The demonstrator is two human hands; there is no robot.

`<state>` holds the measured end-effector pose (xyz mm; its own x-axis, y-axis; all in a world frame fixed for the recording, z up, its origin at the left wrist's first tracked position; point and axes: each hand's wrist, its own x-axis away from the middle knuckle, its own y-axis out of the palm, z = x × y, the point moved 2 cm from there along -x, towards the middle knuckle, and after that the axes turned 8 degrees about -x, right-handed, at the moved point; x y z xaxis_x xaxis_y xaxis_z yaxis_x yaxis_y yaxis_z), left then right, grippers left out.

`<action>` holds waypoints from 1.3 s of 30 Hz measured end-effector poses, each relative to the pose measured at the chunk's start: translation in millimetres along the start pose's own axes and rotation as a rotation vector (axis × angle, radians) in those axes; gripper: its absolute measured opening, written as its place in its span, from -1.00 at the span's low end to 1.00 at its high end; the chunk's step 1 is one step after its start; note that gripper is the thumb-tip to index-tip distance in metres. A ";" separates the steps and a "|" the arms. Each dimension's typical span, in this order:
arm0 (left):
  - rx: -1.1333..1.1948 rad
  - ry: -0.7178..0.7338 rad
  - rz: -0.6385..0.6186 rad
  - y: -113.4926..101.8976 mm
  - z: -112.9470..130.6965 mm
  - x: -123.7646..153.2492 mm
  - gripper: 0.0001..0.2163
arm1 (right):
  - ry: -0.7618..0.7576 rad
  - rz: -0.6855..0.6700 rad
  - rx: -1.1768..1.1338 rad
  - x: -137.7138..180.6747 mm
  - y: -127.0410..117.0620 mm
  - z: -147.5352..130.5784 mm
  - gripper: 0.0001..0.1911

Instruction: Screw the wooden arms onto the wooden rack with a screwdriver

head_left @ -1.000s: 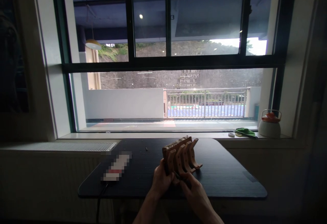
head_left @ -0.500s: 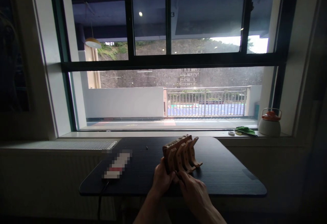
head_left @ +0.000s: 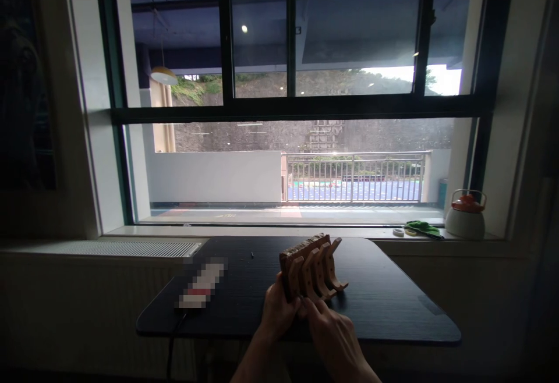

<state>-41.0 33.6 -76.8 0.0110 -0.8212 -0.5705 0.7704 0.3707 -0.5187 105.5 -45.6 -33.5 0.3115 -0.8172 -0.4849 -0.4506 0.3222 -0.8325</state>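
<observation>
A wooden board with a rough, bark-like edge (head_left: 303,247) is tilted above the table. Several curved wooden hooks (head_left: 322,272) with small dark holes stick out from its right face. My left hand (head_left: 279,310) is closed around the board's near lower end. Just right of it, my right hand (head_left: 332,327) has its fingers pinched together by the nearest hook, close to the left fingertips. Whatever is between those fingers is hidden by the hand and the dim light.
The dark table (head_left: 393,295) has rounded corners. On its left lies a blurred-out pale and red object (head_left: 203,284) with a black cable (head_left: 170,348). A white kettle with an orange lid (head_left: 465,217), green gloves (head_left: 423,229) and tape rolls (head_left: 398,232) sit on the windowsill.
The whole view has shifted slightly, so everything appears a little lower and to the right. Both hands keep nearly the same pose at the wooden board.
</observation>
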 end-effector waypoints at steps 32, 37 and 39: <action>-0.023 -0.016 -0.044 -0.4 -2.5 -0.4 -0.62 | 0.177 -0.008 -0.521 -11.7 8.1 10.4 -0.65; -0.016 -0.022 -0.055 1.4 -5.0 -0.8 -0.61 | 0.249 0.006 -0.849 -18.7 25.4 30.7 -0.64; -0.004 -0.022 -0.051 2.9 -6.4 -1.1 -0.60 | 0.271 0.027 -0.772 -16.9 23.2 28.8 -0.65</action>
<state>-42.9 38.3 -81.7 -0.0146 -0.8483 -0.5294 0.7677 0.3297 -0.5495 113.8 -10.5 -52.3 0.1240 -0.9328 -0.3383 -0.9350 0.0043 -0.3547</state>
